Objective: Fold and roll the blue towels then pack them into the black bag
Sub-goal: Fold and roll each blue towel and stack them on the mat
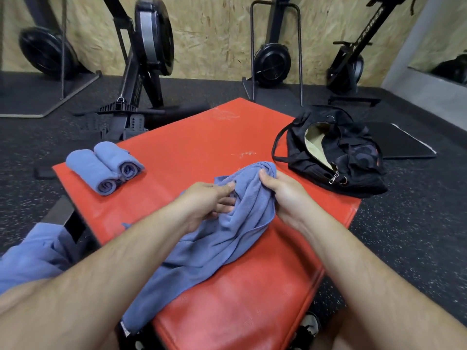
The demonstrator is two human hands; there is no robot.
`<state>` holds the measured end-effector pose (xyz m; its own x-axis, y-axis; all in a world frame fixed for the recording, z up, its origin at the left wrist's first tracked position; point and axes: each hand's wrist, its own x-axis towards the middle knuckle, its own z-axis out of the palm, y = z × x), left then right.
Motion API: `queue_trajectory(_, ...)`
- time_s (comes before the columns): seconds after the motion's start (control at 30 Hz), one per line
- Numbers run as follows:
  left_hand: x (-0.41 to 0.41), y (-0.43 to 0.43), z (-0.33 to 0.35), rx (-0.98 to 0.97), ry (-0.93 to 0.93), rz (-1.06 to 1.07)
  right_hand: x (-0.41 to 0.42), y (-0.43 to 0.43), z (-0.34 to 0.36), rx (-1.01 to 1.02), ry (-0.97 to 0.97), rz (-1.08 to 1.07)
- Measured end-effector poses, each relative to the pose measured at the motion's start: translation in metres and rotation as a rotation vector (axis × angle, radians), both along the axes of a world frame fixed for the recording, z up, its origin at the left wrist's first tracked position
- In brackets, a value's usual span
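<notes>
Hands meet over a red padded gym mat (pixel 202 142), both holding one unfolded blue towel (pixel 214 248). The left hand (pixel 209 200) comes in from the left, its fingers curled into the crumpled folds near the towel's upper end and pinching the cloth. The right hand (pixel 283 195) grips the bunched top edge from the right side, thumb on top and fingers wrapped beneath. Between the two hands the towel is gathered and lifted. Its remaining length trails back toward the person across the mat and hangs over the near left edge.

Two rolled blue towels (pixel 106 168) lie side by side, touching, at the mat's far left corner, well apart from the hands. A black bag (pixel 353 160) sits unzipped on the mat's right corner, just beyond the right hand, its pale lining showing. More loose blue cloth (pixel 32 256) lies at lower left. Rowing machines (pixel 151 46) stand on the dark rubber floor (pixel 417 210) behind.
</notes>
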<state>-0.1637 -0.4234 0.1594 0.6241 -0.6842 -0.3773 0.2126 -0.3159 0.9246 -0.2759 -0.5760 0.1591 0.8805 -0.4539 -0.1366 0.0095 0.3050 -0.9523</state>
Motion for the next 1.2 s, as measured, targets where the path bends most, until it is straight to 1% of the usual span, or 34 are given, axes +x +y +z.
queue_trajectory(0.13, -0.001, -0.001, -0.004, -0.035, 0.192, -0.115, 0.000, 0.005, 0.004, 0.044, -0.036, 0.108)
queue_trajectory(0.27, 0.000, -0.001, 0.000, -0.051, 0.275, -0.121, -0.003, 0.011, 0.010, 0.075, -0.040, 0.064)
queue_trajectory(0.33, 0.003, 0.003, 0.002, -0.057, 0.243, -0.190, -0.005, 0.011, 0.009, 0.004, 0.004, 0.035)
queue_trajectory(0.43, 0.004, 0.015, 0.004, -0.067, 0.085, -0.408, -0.005, 0.009, 0.001, -0.095, 0.083, -0.032)
queue_trajectory(0.47, 0.003, 0.018, 0.005, -0.073, 0.028, -0.435, -0.005, 0.008, -0.001, -0.112, 0.099, -0.040)
queue_trajectory(0.5, 0.002, 0.020, 0.006, -0.075, -0.016, -0.410, -0.005, 0.007, -0.003, -0.112, 0.110, -0.038)
queue_trajectory(0.53, 0.001, 0.023, 0.008, -0.072, -0.048, -0.331, -0.007, 0.006, -0.004, -0.109, 0.124, -0.027)
queue_trajectory(0.63, 0.007, 0.028, 0.008, -0.055, -0.078, 0.079, -0.014, -0.004, -0.010, -0.136, 0.234, -0.014)
queue_trajectory(0.7, 0.018, 0.034, 0.005, -0.088, -0.060, 0.326, -0.021, -0.013, -0.017, -0.250, 0.357, -0.062)
queue_trajectory(0.77, 0.032, 0.043, 0.000, -0.117, -0.116, 0.477, -0.030, -0.017, -0.021, -0.394, 0.464, -0.128)
queue_trajectory(0.8, 0.039, 0.049, -0.003, -0.137, -0.128, 0.516, -0.034, -0.018, -0.022, -0.426, 0.496, -0.161)
queue_trajectory(0.83, 0.043, 0.055, -0.004, -0.161, -0.127, 0.511, -0.037, -0.018, -0.021, -0.420, 0.507, -0.193)
queue_trajectory(0.93, 0.054, 0.069, 0.003, -0.192, -0.111, 0.405, -0.046, -0.016, -0.004, -0.227, 0.443, -0.240)
queue_trajectory(0.97, 0.058, 0.072, 0.011, -0.185, -0.137, 0.387, -0.047, -0.019, 0.005, -0.156, 0.403, -0.249)
queue_trajectory(1.03, 0.068, 0.076, 0.033, -0.203, -0.195, 0.407, -0.047, -0.028, 0.027, -0.078, 0.313, -0.276)
queue_trajectory(1.13, 0.075, 0.080, 0.084, -0.301, -0.225, 0.437, -0.040, -0.036, 0.073, -0.080, 0.120, -0.347)
queue_trajectory(1.2, 0.071, 0.083, 0.123, -0.421, -0.222, 0.428, -0.034, -0.037, 0.110, -0.082, -0.013, -0.318)
